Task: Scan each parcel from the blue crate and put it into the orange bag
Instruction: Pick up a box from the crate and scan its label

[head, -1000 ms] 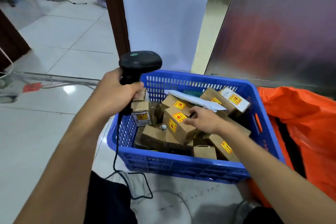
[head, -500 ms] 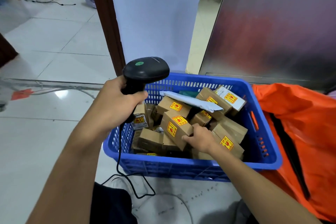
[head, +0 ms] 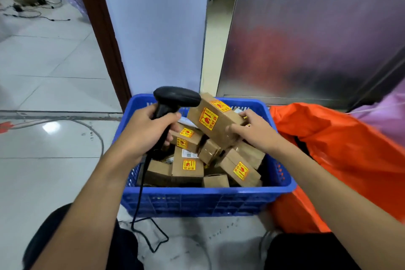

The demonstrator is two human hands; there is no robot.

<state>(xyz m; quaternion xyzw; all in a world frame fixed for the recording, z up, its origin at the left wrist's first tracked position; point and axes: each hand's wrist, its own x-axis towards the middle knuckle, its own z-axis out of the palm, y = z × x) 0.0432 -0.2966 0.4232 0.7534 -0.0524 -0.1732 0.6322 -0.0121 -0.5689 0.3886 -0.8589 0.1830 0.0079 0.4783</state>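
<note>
The left hand [head: 145, 132] gripped a black scanner [head: 175, 99] over the blue crate [head: 197, 201]. Just right of it, the right hand [head: 255, 130] held a brown parcel [head: 215, 121] raised above the crate's heap, long axis slanting up-left toward the scanner head. The orange bag [head: 341, 160] lay right of the crate.

bright even indoor light; glare spot on floor tiles [head: 51, 127]; wide-angle bending at edges; slight softness.
</note>
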